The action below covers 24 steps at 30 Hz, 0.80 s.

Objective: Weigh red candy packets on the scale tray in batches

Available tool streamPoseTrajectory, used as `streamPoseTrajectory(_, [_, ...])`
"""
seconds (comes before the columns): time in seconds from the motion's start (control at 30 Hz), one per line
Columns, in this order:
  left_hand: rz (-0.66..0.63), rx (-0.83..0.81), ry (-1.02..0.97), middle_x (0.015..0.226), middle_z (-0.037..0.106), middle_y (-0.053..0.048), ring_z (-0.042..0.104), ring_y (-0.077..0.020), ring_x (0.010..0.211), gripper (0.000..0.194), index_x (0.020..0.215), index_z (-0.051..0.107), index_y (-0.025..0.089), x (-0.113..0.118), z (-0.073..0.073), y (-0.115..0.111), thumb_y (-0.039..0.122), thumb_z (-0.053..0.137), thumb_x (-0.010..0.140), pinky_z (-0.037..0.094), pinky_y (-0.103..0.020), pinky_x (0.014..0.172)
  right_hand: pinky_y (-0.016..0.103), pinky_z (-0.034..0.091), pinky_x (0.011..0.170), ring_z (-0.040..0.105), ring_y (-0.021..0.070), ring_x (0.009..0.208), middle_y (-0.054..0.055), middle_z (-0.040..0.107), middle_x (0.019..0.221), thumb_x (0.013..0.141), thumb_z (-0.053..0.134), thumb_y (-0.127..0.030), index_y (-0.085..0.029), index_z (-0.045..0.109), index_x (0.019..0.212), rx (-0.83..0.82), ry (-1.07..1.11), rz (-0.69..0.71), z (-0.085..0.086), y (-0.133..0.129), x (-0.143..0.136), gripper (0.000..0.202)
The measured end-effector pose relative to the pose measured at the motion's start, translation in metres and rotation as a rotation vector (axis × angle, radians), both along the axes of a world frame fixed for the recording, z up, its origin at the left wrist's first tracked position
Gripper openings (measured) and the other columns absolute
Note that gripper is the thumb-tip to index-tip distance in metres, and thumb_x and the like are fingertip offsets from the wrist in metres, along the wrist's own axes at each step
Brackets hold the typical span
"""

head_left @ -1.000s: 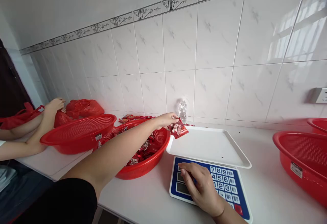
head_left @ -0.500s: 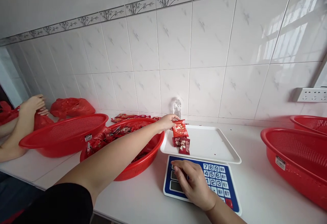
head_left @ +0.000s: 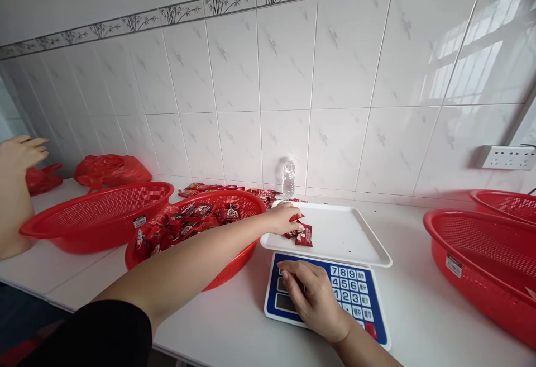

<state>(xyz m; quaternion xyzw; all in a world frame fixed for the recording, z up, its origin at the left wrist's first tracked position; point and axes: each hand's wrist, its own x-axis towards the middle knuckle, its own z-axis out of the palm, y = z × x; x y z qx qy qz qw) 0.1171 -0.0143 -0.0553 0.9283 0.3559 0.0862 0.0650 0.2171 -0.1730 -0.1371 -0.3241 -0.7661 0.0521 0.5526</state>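
Note:
My left hand point(head_left: 285, 218) reaches over the left end of the white tray point(head_left: 368, 233), its fingers closed round a red packet point(head_left: 296, 218) that shows only in part. Dark red packets point(head_left: 304, 235) lie on the tray beneath and beside those fingers. Over the display side of the blue scale panel point(head_left: 272, 311) rests my right hand point(head_left: 319, 300), fingers bent and apart, holding nothing. Just left of the tray, partly behind my left forearm, a red basket point(head_left: 247, 202) holds several red packets point(head_left: 196, 216).
Another red basket point(head_left: 100, 210) stands at the left, near a co-worker's hand point(head_left: 23, 152) and red plastic bags point(head_left: 111, 170). Behind the tray is a clear bottle point(head_left: 288, 178). Red baskets point(head_left: 473, 266) stand at the right. A power strip point(head_left: 508, 157) is on the wall.
My left hand has moved down toward the dark packets on the tray with the red packet. The co-worker's hand has moved left and let go of the red bag. The view has shifted slightly.

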Motion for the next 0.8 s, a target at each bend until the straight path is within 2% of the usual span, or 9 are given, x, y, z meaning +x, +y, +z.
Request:
streamPoseTrajectory(0.13, [0.053, 0.060, -0.013, 0.119, 0.056, -0.012, 0.044, -0.0315, 0.119, 0.042, 0.111, 0.062, 0.022, 0.005, -0.006, -0.006, 0.053, 0.056, 0.083, 0.037, -0.041, 0.098, 0.022, 0.047, 0.062, 0.062, 0.0122, 0.066, 0.002, 0.068, 0.077, 0.093, 0.044, -0.016, -0.020, 0.062, 0.103, -0.010, 0.000, -0.005, -0.001, 0.001, -0.001, 0.020])
streamPoseTrajectory(0.27, [0.008, 0.066, -0.012, 0.122, 0.056, -0.012, 0.042, -0.0322, 0.122, 0.054, 0.112, 0.061, 0.024, 0.009, -0.012, -0.015, 0.065, 0.057, 0.076, 0.033, -0.042, 0.102, 0.023, 0.047, 0.063, 0.062, 0.0125, 0.067, 0.003, 0.068, 0.079, 0.093, 0.045, -0.017, -0.020, 0.062, 0.105, -0.022, -0.007, 0.005, -0.004, 0.001, -0.002, 0.021])
streamPoseTrajectory(0.37, [-0.010, 0.073, 0.014, 0.125, 0.055, -0.012, 0.041, -0.0318, 0.124, 0.051, 0.113, 0.060, 0.024, 0.010, -0.013, -0.016, 0.062, 0.057, 0.078, 0.031, -0.042, 0.104, 0.023, 0.047, 0.064, 0.062, 0.0126, 0.068, 0.002, 0.068, 0.081, 0.093, 0.045, -0.017, -0.021, 0.061, 0.105, -0.029, -0.008, 0.010, -0.005, 0.001, -0.001, 0.021])
streamPoseTrajectory(0.47, [0.037, 0.068, -0.048, 0.131, 0.052, -0.013, 0.041, -0.0314, 0.126, 0.047, 0.118, 0.056, 0.021, 0.002, -0.005, -0.006, 0.053, 0.054, 0.084, 0.031, -0.042, 0.104, 0.023, 0.047, 0.063, 0.062, 0.0126, 0.068, 0.002, 0.068, 0.080, 0.093, 0.046, -0.017, -0.021, 0.061, 0.105, -0.038, 0.000, 0.007, -0.006, 0.001, 0.000, 0.020])
streamPoseTrajectory(0.57, [0.185, 0.043, -0.122, 0.133, 0.050, -0.011, 0.041, -0.0271, 0.127, 0.037, 0.118, 0.054, 0.022, -0.023, 0.008, 0.012, 0.043, 0.051, 0.087, 0.032, -0.037, 0.105, 0.023, 0.048, 0.063, 0.063, 0.0127, 0.068, 0.002, 0.068, 0.081, 0.094, 0.047, -0.017, -0.021, 0.061, 0.106, -0.043, -0.003, 0.005, -0.008, 0.001, 0.002, 0.019])
streamPoseTrajectory(0.67, [0.355, 0.015, -0.106, 0.120, 0.058, -0.011, 0.053, -0.0250, 0.112, 0.026, 0.109, 0.055, 0.020, -0.066, 0.016, 0.028, 0.030, 0.052, 0.086, 0.039, -0.034, 0.096, 0.024, 0.049, 0.063, 0.064, 0.0131, 0.068, 0.003, 0.069, 0.082, 0.094, 0.047, -0.018, -0.021, 0.061, 0.106, -0.040, -0.020, 0.011, -0.009, 0.000, 0.002, 0.019])
streamPoseTrajectory(0.73, [0.435, -0.052, -0.036, 0.101, 0.065, -0.009, 0.061, -0.0252, 0.095, 0.021, 0.100, 0.058, 0.019, -0.099, 0.015, 0.032, 0.028, 0.057, 0.081, 0.045, -0.035, 0.085, 0.024, 0.048, 0.061, 0.063, 0.0132, 0.066, 0.003, 0.068, 0.080, 0.094, 0.047, -0.019, -0.021, 0.061, 0.106, -0.039, -0.027, 0.013, -0.010, -0.001, 0.002, 0.019])
streamPoseTrajectory(0.8, [0.464, -0.160, 0.063, 0.087, 0.068, -0.007, 0.063, -0.0255, 0.082, 0.021, 0.087, 0.062, 0.019, -0.126, 0.008, 0.030, 0.028, 0.069, 0.069, 0.047, -0.034, 0.077, 0.024, 0.049, 0.060, 0.063, 0.0132, 0.066, 0.003, 0.068, 0.080, 0.094, 0.047, -0.019, -0.021, 0.061, 0.106, -0.037, -0.033, 0.011, -0.011, -0.002, 0.002, 0.019])
